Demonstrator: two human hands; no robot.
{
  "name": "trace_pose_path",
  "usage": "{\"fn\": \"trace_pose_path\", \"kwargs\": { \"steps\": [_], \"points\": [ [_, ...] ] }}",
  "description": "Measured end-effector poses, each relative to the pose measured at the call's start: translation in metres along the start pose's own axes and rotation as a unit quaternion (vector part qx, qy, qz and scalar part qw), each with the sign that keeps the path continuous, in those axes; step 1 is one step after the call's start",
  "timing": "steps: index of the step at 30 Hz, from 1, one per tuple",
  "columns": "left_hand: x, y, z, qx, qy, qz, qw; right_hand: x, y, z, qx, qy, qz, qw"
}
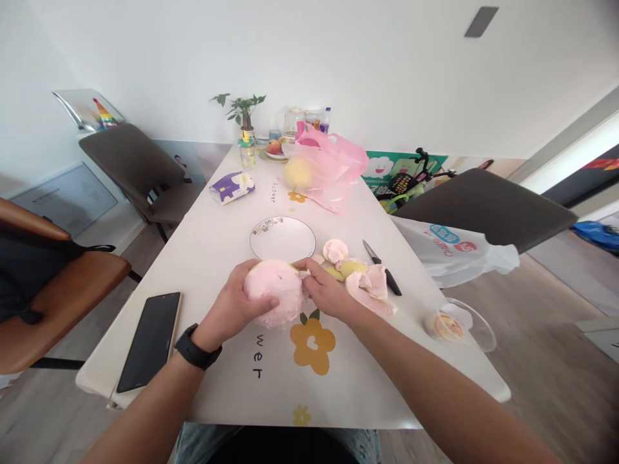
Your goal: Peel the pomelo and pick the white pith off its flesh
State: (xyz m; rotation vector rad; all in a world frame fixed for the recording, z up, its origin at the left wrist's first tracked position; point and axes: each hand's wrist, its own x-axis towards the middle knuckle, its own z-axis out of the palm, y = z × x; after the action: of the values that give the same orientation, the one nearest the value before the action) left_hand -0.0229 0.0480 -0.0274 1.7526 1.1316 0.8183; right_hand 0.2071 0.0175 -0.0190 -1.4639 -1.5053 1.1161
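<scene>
Head view: on the white, flower-printed tabletop [206, 248], a round white patterned plate [285, 241] has a round, pale-pink, pith-covered fruit [273, 283] on its near side. The left hand's [233, 303] fingers curve wide around the fruit; the right hand's [323, 288] pinch its right edge. Pulling too hard could probably roll it loose or tear it. Nearly spherical, it shows no clear long axis or heading.

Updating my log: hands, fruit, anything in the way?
Left hand holding pomelo; right hand touching its right edge, pinch unclear. Pomelo's visible side mostly pink pith. Plate close beyond it; peel pieces and knife to the right.
</scene>
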Motion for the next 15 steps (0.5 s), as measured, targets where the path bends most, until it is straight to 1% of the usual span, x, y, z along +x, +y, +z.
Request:
{"fn": "trace_pose_path", "kwargs": {
  "steps": [1, 2, 4, 5, 6, 10, 13, 15],
  "points": [
    [0.0, -0.001, 0.0, 0.0, 0.002, -0.002, 1.0, -0.001, 0.003, 0.006, 0.086, 0.025, 0.027, 0.996],
    [-0.001, -0.001, 0.0, 0.002, 0.006, -0.005, 1.0, -0.002, 0.006, 0.012, 0.179, 0.053, 0.059, 0.981],
    [-0.003, -0.002, 0.001, 0.006, 0.014, -0.008, 1.0, -0.003, 0.012, 0.024, 0.359, 0.111, 0.116, 0.919],
    [-0.004, -0.001, 0.001, 0.007, 0.019, -0.007, 1.0, -0.003, 0.015, 0.029, 0.402, 0.132, 0.131, 0.896],
    [-0.005, -0.001, 0.002, 0.009, 0.024, -0.005, 1.0, -0.002, 0.017, 0.034, 0.433, 0.152, 0.142, 0.877],
    [-0.009, 0.0, 0.005, 0.026, 0.049, -0.01, 0.998, -0.003, 0.021, 0.047, 0.475, 0.227, 0.166, 0.834],
    [-0.015, -0.001, 0.008, 0.021, 0.08, -0.035, 0.996, -0.01, 0.02, 0.053, 0.491, 0.268, 0.163, 0.813],
    [-0.02, -0.002, 0.01, 0.021, 0.107, -0.048, 0.993, -0.018, 0.015, 0.049, 0.498, 0.284, 0.149, 0.806]
  ]
}}
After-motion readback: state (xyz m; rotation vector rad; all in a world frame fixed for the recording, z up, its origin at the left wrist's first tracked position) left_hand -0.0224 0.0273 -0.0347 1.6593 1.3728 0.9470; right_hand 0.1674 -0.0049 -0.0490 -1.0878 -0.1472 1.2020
